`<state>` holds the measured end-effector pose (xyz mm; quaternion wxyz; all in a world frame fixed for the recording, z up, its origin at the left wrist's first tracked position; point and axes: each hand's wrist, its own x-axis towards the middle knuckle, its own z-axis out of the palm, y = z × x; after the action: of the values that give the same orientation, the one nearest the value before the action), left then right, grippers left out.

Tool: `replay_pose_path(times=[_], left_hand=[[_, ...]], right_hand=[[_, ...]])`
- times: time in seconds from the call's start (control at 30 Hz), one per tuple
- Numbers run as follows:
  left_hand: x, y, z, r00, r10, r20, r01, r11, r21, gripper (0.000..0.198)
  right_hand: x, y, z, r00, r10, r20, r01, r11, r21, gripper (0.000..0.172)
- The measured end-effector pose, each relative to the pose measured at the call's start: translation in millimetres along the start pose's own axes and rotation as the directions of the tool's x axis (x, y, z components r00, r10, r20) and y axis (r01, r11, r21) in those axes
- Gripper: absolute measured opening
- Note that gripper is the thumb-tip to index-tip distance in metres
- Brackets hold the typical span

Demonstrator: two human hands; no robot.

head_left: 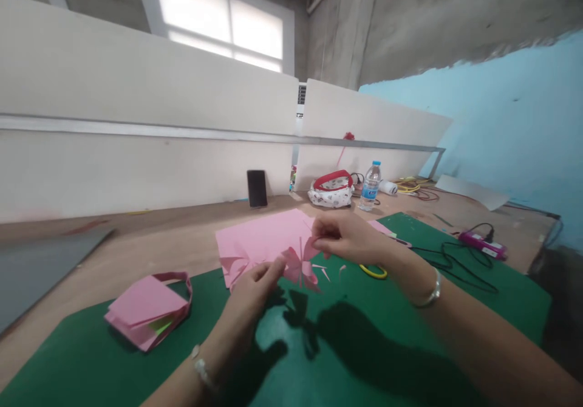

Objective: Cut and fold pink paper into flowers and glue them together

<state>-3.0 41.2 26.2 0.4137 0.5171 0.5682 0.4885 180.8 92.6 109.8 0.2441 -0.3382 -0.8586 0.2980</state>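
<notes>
A pink paper butterfly [301, 262] with curled wings is held up between my two hands, above the green mat [364, 346]. My left hand [259, 279] pinches its left wing between thumb and finger. The fingertips of my right hand [339, 235] are closed on its upper right wing. Behind them lies a pink paper sheet [268, 231], with another cut and curled pink paper piece [234, 267] on its near left edge. Small pink scraps [322, 270] are scattered just right of the butterfly. The butterfly's shadow falls on the mat below.
A folded pink paper bag [146, 310] with a handle sits at left. Yellow-handled scissors [374, 271] lie partly hidden behind my right forearm. Farther back stand a black phone [257, 188], a white and red pouch [331, 189] and a water bottle [370, 186]. A purple power strip [483, 245] with black cable lies at right.
</notes>
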Motion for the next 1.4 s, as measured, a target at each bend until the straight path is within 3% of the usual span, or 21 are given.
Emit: replay_pose_path(times=[0.13, 0.27, 0.63, 0.87, 1.0, 1.17, 1.4], left_hand=[[-14.6, 11.6, 3.8, 0.946, 0.064, 0.317, -0.036, 0.995, -0.095, 0.035], [-19.2, 6.0, 8.3, 0.881, -0.006, 0.472, 0.115, 0.972, -0.203, 0.035], [-12.2, -6.5, 15.5, 0.942, -0.031, 0.335, 0.109, 0.971, -0.215, 0.020], [-19.1, -1.6, 21.4, 0.950, -0.048, 0.307, 0.123, 0.966, -0.229, 0.018], [-19.7, -3.6, 22.0, 0.956, -0.013, 0.294, 0.073, 0.978, -0.194, 0.020], [-18.4, -7.6, 20.8, 0.936, -0.021, 0.352, 0.102, 0.971, -0.214, 0.021], [-21.1, -7.6, 17.2, 0.859, 0.059, 0.508, 0.122, 0.941, -0.316, 0.034]], right_hand=[[-29.3, 7.0, 9.6, 0.990, 0.066, -0.128, -0.040, 0.979, 0.200, 0.006], [-37.9, 19.6, 22.6, 0.980, 0.110, -0.169, -0.038, 0.925, 0.379, 0.010], [-39.4, 37.1, 38.6, 0.957, 0.164, -0.238, -0.018, 0.857, 0.516, 0.003], [-47.0, 31.3, 38.8, 0.947, 0.063, -0.314, 0.030, 0.958, 0.285, 0.009], [-48.6, 27.9, 38.1, 0.946, 0.008, -0.323, 0.066, 0.974, 0.217, 0.010], [-49.5, 25.2, 38.0, 0.942, -0.015, -0.335, 0.081, 0.979, 0.185, 0.008], [-49.3, 25.6, 38.1, 0.945, 0.009, -0.328, 0.055, 0.981, 0.184, 0.009]])
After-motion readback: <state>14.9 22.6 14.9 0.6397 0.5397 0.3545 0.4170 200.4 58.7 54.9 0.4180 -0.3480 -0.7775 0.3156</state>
